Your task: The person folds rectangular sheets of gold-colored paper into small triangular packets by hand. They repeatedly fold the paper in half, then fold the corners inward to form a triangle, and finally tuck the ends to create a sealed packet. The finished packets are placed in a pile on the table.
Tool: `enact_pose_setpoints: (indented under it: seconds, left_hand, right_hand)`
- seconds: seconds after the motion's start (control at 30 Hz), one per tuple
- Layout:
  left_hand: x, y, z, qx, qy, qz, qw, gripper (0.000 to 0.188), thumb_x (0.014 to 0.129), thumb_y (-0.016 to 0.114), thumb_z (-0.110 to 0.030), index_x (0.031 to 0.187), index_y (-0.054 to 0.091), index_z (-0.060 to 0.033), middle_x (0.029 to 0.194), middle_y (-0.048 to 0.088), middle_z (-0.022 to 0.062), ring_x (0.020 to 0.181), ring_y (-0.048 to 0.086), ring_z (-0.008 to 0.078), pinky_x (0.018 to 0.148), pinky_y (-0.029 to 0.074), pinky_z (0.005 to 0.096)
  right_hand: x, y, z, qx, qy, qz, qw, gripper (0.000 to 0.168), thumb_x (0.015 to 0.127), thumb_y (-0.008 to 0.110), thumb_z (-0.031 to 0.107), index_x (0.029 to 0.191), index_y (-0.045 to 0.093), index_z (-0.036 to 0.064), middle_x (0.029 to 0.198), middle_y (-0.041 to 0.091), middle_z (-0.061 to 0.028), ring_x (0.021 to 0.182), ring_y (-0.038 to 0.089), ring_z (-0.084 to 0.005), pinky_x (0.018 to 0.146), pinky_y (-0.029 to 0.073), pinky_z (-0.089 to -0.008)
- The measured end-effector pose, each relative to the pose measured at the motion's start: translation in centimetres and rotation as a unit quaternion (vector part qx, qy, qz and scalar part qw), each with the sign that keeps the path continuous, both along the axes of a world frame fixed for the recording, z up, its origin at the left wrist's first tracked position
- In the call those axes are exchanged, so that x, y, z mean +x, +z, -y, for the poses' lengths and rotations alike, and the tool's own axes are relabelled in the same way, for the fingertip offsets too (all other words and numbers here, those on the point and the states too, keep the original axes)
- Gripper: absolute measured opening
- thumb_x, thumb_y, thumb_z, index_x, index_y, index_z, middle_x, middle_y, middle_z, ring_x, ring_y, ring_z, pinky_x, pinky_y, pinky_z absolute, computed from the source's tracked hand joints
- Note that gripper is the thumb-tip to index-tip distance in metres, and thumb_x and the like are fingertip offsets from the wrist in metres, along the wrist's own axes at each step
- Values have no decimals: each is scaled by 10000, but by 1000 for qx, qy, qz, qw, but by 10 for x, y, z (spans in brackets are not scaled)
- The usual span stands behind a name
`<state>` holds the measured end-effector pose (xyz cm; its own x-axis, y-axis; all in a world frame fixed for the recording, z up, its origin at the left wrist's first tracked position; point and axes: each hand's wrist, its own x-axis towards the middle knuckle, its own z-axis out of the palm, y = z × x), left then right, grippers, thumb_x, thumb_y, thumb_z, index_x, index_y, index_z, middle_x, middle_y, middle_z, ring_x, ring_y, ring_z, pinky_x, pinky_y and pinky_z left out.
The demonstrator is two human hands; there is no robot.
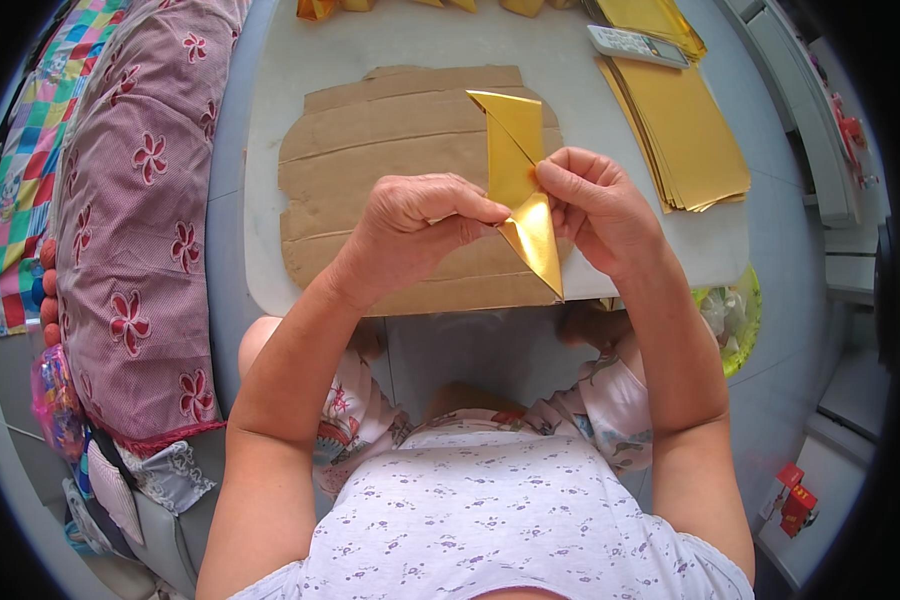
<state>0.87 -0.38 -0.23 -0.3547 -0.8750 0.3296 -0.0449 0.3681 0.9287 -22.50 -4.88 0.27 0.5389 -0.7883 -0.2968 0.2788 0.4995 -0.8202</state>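
Note:
A folded sheet of gold foil paper is held up between my two hands, over a flattened piece of brown cardboard. My left hand pinches its left edge near the middle between thumb and forefinger. On the opposite edge, my right hand grips the paper with the thumb on top and the fingers partly behind. Pointed corners stick out at the paper's upper left and lower right, and a diagonal fold line crosses its upper half. The lower half catches bright light.
The cardboard lies on a white table. At the right is a fanned stack of gold paper, with a white remote control on its far end. Folded gold pieces line the far edge. A green basket holding plastic bags stands below, right.

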Motion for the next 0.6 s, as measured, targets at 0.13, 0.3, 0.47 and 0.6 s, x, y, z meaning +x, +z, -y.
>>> enact_pose_setpoints:
  seconds: [0.13, 0.3, 0.47, 0.6]
  left_hand:
    - [1, 0, -2, 32, 28, -78, 996, 191, 865, 684, 70, 1021, 738, -26, 941, 713, 45, 857, 650, 102, 736, 524, 221]
    - [-1, 0, -2, 56, 33, -148, 987, 192, 882, 658, 89, 1034, 725, -6, 975, 709, 49, 903, 649, 106, 785, 536, 219]
    - [-5, -4, -2, 72, 27, -161, 984, 166, 899, 648, 69, 1058, 690, 50, 1027, 702, 131, 979, 686, 197, 887, 559, 289]
    - [-15, -4, -3, 107, 71, -211, 969, 113, 917, 671, -3, 1020, 703, 33, 998, 710, 74, 932, 658, 113, 838, 552, 226]
  right_hand:
    - [4, 11, -8, -106, -46, 37, 993, 194, 932, 653, 78, 1117, 649, 21, 856, 623, 6, 753, 562, -61, 630, 436, -207]
    - [6, 0, -20, -254, 4, 64, 965, 423, 890, 594, -92, 1301, 588, 6, 962, 625, -11, 887, 572, -68, 760, 476, -209]
    - [15, -4, -18, -317, -19, 35, 947, 215, 926, 643, -10, 1139, 666, 12, 1002, 651, -26, 908, 597, -88, 796, 507, -242]
    - [20, -16, -19, -246, -47, 90, 964, 158, 959, 628, 62, 1108, 673, 36, 1047, 675, -58, 905, 611, -123, 799, 499, -274]
